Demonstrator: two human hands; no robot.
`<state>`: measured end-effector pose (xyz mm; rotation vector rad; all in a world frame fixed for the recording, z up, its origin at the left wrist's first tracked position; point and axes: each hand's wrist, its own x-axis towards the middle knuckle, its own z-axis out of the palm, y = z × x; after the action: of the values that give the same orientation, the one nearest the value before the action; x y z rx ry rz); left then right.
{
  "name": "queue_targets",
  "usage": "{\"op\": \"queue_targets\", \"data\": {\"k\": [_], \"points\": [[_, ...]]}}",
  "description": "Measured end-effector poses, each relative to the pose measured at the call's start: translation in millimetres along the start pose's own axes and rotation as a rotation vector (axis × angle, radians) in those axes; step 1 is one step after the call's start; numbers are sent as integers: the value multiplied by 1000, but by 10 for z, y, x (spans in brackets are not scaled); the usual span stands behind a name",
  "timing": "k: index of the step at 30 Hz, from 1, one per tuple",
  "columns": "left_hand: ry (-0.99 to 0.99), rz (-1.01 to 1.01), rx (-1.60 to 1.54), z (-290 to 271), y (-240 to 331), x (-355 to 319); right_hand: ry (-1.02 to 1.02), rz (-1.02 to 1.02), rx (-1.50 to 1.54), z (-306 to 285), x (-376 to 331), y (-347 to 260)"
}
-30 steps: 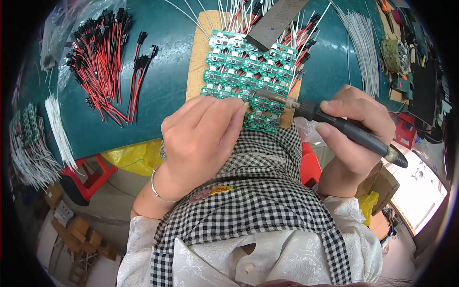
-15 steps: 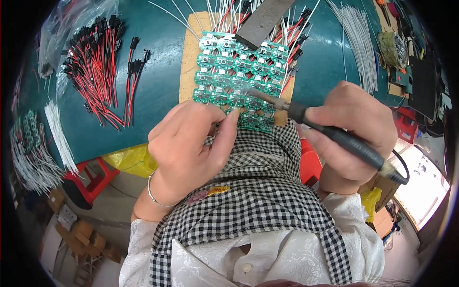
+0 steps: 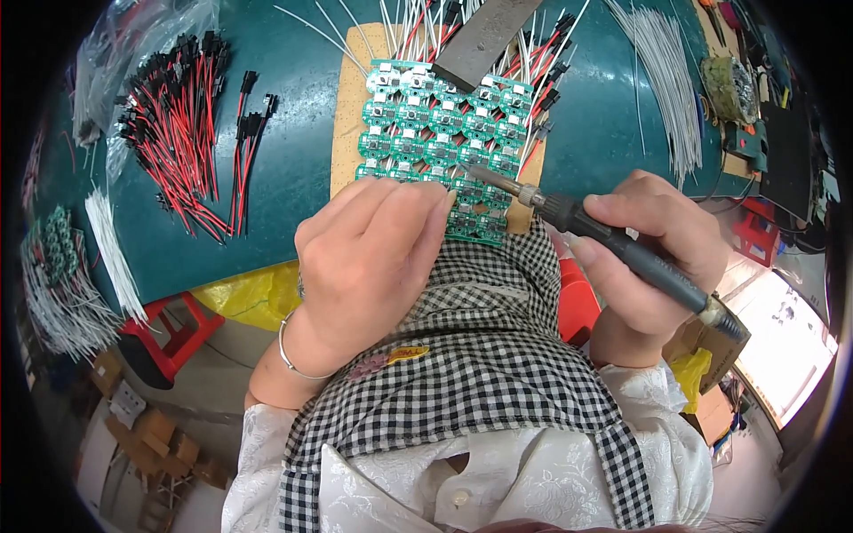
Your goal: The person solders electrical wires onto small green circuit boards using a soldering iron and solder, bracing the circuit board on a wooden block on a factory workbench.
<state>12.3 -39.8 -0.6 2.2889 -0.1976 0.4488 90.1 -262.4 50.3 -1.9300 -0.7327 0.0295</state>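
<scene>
A panel of small green circuit boards [image 3: 409,115] lies on a tan perforated board [image 3: 348,115] at the table's near edge. My right hand [image 3: 653,253] grips a black soldering iron [image 3: 613,240], its tip pointing left onto the panel's middle rows. Over the panel's lower left, my left hand [image 3: 369,253] is closed with thumb and forefinger pinched together. Whatever is in that pinch is too small or hidden to make out. A dark metal bar [image 3: 487,44] rests across the panel's far edge, over white wires and red-black leads.
On the green table [image 3: 293,178], a heap of red-black connector leads [image 3: 178,124] lies left, with white wires [image 3: 114,253] nearer the edge. More white wires [image 3: 666,89] lie at the far right. Wired green boards [image 3: 60,258] sit at the far left. Red stools [image 3: 173,342] stand below.
My left hand has shifted slightly right and its fingers have drawn closer together. The soldering iron has moved slightly, its tip staying over the panel.
</scene>
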Motion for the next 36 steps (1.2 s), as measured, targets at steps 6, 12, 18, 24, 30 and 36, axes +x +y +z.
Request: {"op": "queue_targets", "data": {"k": [6,12,18,24,30,36], "points": [[13,32,40,49,-19,7,-53,-39,-83,-5,4,-57],[33,30,46,13,12,-7,-68,-104,-108,21,11,-29],[56,-51,-40,-91,88,-33,-35,-55,-42,9,-6,-18],[-12,-27,-62,-64,104,8,72,-47,78,-150,-26,76],[9,1,-28,63,62,10,44,0,109,-95,1,159],[12,24,-32,106,65,52,-74,-19,98,-188,64,107]]}}
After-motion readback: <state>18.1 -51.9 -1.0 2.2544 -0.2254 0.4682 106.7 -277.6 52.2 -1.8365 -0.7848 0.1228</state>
